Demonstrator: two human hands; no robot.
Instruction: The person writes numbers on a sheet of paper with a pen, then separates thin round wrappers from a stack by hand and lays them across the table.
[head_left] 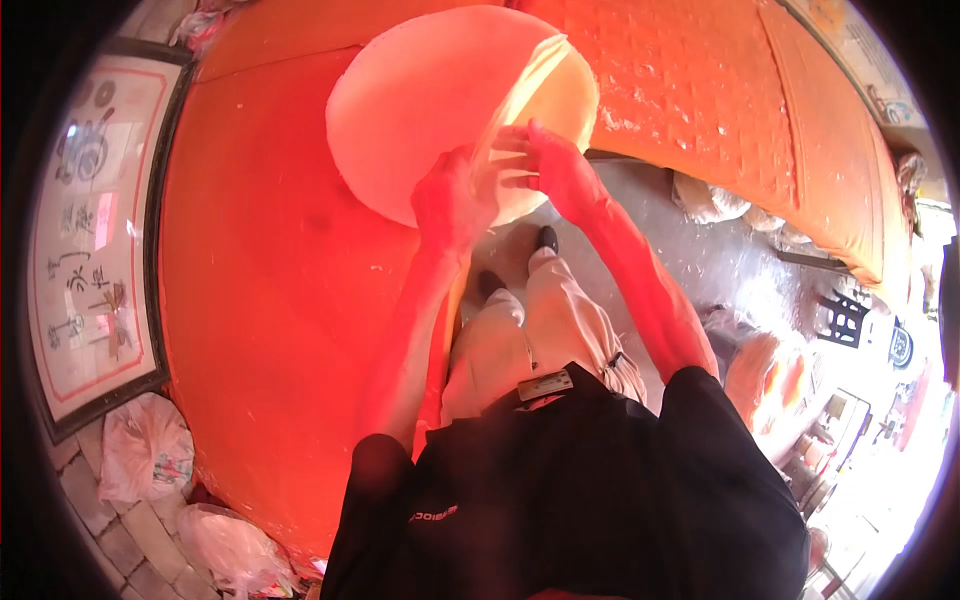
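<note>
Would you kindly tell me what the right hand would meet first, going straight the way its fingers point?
Probably the round sheet at its folded edge, then the left hand; depth there is unclear.

One left hand [453, 200] and one right hand [562, 172] are at one round sheet [395, 110]. Well left of the hands is one framed picture [98, 235]; on that side, lower than the hands, lie two plastic bags [147, 447] [232, 545]. Below the hands show two shoes [547, 238] [490, 283] and one belt buckle [545, 385].

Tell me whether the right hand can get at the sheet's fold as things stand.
Probably yes: the right hand has its fingers beside the fold in the round sheet; the left hand is close by, but the fold's far stretch looks uncovered.
</note>
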